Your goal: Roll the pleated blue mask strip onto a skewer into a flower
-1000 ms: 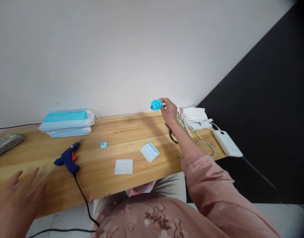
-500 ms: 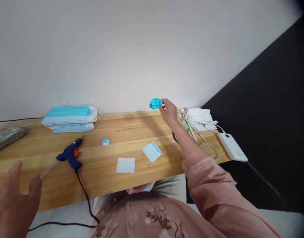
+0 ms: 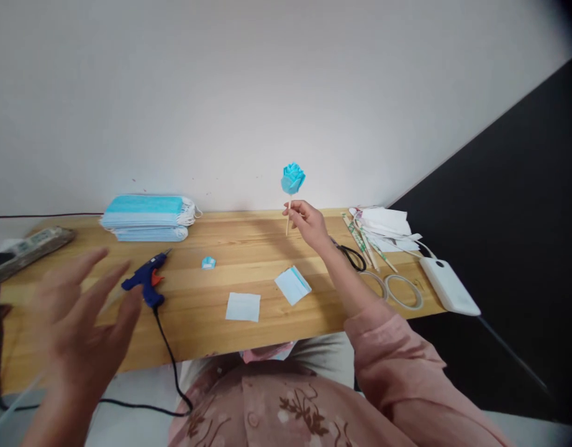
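Note:
A blue artificial rose stands upright on a thin wooden stick, which my right hand pinches below the bloom. At the left, my left hand hovers over the table with its fingers spread, somewhat blurred and holding nothing. Just beyond its fingers lies a blue hot glue gun with an orange trigger. Farther right lies a small blue cut petal piece. Two pieces of mask fabric, a pale square and a blue-edged one, rest near the front edge.
A stack of blue masks stands by the wall. A power strip is at the left. On the right are scissors, tape rolls, green-printed paper-wrapped sticks, white scraps and a white power bank.
My right hand has tilted the rose upright, so its stick now shows. My left hand has moved right and up into view, still spread. The view has shifted slightly left.

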`<state>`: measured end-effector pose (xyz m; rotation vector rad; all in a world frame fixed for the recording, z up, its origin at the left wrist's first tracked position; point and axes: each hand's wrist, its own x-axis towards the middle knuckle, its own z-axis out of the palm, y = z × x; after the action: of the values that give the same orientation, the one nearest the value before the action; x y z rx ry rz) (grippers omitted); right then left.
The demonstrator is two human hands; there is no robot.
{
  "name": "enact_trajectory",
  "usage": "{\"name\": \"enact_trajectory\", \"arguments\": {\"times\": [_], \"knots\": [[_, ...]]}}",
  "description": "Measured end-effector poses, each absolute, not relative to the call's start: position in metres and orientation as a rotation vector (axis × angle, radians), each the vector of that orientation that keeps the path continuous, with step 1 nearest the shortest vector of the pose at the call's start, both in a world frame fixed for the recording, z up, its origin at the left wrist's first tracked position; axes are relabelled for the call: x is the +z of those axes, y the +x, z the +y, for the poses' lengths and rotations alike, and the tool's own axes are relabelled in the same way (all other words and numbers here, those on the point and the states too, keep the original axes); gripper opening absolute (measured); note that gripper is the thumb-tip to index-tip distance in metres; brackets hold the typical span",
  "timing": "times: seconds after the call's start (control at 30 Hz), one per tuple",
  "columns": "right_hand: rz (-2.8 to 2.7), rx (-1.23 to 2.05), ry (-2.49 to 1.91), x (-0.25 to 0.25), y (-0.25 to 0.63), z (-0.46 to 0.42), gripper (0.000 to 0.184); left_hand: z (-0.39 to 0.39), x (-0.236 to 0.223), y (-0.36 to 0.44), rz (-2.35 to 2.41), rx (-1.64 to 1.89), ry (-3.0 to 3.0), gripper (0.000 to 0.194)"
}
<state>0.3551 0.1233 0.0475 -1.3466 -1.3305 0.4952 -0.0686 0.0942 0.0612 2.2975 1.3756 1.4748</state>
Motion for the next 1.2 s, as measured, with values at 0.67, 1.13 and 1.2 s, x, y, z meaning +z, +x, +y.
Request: {"name": "enact_trajectory", "arguments": {"times": [0.67,1.13,1.2], "knots": [[-1.322,0.738,-1.159,0.067,0.291,0.097,0.039,0.138,0.073,0.147,0.545,1.179,1.26,0.027],[-1.544,0.515,-1.31,0.035,0.317,0.113,0.019,0.157,0.062,0.147,0.568,1.249,1.247,0.023],[-1.565,0.475,-1.312,0.033,0.321,0.12,0.018,0.159,0.058,0.152,0.573,1.261,1.25,0.022]]}}
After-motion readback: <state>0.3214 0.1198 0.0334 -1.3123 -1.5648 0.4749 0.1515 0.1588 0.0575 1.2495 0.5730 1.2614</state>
